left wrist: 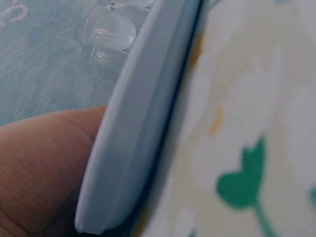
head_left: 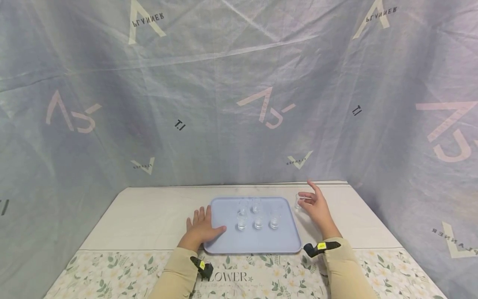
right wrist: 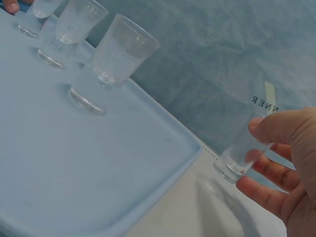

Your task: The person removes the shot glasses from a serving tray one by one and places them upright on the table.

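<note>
Just past the right edge of the light blue tray [head_left: 257,245], my right hand [head_left: 319,211] pinches a clear shot glass [right wrist: 234,160] between thumb and fingers. In the right wrist view this glass is tilted and held above the white surface, a shadow below it. My left hand [head_left: 201,229] lies at the tray's left edge with fingers spread outside and the thumb over the rim. Several similar shot glasses stand upright on the tray: a front row with a right-hand glass [head_left: 274,223] and a middle glass [head_left: 258,223], and two behind, including a back glass [head_left: 256,206].
A white cover [head_left: 149,220] lies under the tray, with a flower-printed cloth [head_left: 123,274] along the front. Grey fabric curtain [head_left: 209,153] with printed letters surrounds the table at the back and sides. Black straps are on both wrists.
</note>
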The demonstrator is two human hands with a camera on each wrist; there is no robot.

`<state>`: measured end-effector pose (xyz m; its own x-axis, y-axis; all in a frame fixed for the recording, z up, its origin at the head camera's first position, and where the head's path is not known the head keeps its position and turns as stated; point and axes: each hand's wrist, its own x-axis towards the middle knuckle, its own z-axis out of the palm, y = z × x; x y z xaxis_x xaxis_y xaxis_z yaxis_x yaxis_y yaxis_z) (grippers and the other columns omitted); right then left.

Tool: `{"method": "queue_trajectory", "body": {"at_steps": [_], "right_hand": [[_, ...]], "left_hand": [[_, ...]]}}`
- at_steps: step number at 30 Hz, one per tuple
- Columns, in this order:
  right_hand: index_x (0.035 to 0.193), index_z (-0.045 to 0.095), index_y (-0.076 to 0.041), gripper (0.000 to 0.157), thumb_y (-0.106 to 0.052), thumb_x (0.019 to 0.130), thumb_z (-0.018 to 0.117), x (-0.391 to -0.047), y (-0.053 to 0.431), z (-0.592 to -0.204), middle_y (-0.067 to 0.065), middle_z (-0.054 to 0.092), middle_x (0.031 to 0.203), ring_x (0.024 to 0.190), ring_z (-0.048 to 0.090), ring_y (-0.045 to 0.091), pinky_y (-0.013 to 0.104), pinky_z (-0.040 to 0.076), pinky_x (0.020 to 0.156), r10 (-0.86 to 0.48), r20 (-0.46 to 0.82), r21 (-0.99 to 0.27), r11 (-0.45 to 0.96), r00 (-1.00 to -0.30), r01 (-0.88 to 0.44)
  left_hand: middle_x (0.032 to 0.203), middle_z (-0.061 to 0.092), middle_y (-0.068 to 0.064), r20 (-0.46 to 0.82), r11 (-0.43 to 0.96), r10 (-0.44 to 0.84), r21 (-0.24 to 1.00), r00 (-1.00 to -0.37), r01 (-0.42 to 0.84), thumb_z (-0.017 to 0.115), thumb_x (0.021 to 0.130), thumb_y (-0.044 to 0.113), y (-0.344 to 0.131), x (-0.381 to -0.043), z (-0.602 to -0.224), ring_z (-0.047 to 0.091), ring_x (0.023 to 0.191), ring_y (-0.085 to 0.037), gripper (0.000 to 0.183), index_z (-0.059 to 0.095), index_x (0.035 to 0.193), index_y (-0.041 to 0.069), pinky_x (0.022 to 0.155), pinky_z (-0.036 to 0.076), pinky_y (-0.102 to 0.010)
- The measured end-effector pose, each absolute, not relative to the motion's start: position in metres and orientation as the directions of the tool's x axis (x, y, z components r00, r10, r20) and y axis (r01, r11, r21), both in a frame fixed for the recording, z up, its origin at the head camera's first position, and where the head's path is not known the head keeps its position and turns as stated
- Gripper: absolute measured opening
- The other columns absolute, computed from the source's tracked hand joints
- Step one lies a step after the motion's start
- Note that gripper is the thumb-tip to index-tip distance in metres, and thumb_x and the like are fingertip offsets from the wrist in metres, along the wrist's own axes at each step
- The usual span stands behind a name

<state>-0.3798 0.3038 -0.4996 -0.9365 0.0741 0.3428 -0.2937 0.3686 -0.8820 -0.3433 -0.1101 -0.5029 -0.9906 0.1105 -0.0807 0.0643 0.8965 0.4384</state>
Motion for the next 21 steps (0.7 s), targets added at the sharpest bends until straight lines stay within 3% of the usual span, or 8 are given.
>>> {"method": "queue_trajectory", "body": {"at_steps": [5, 13, 21], "right_hand": [[0.160, 0.023, -0.010, 0.084, 0.004, 0.092, 0.069, -0.380, 0.305, -0.504, 0.030, 0.064, 0.126, 0.108, 0.066, 0.034, 0.013, 0.051, 0.080, 0.089, 0.310, -0.888, 0.382, -0.946, -0.255], [0.160, 0.025, -0.014, 0.083, 0.005, 0.092, 0.069, -0.380, 0.305, -0.509, 0.029, 0.064, 0.127, 0.098, 0.067, 0.016, 0.017, 0.053, 0.079, 0.093, 0.269, -0.915, 0.336, -0.959, -0.224], [0.160, 0.021, -0.006, 0.083, 0.007, 0.092, 0.067, -0.381, 0.306, -0.513, 0.034, 0.061, 0.128, 0.106, 0.065, 0.038, 0.016, 0.052, 0.078, 0.076, 0.260, -0.918, 0.329, -0.963, -0.222]], "left_hand": [[0.164, 0.012, -0.032, -0.076, 0.894, 0.109, 0.443, -0.991, 0.065, 0.064, 0.091, 0.056, -0.109, -0.343, -0.500, 0.007, 0.152, -0.049, 0.103, 0.017, 0.159, -0.004, 0.118, 0.003, -0.068], [0.164, 0.012, -0.032, -0.077, 0.889, 0.112, 0.454, -0.991, 0.065, 0.064, 0.091, 0.056, -0.109, -0.342, -0.500, 0.007, 0.152, -0.049, 0.102, 0.018, 0.159, -0.004, 0.118, 0.002, -0.068], [0.164, 0.008, -0.032, -0.098, 0.889, 0.113, 0.454, -0.989, 0.057, 0.063, 0.090, 0.056, -0.109, -0.343, -0.503, 0.003, 0.152, -0.048, 0.104, 0.014, 0.160, -0.003, 0.119, -0.001, -0.067]]}}
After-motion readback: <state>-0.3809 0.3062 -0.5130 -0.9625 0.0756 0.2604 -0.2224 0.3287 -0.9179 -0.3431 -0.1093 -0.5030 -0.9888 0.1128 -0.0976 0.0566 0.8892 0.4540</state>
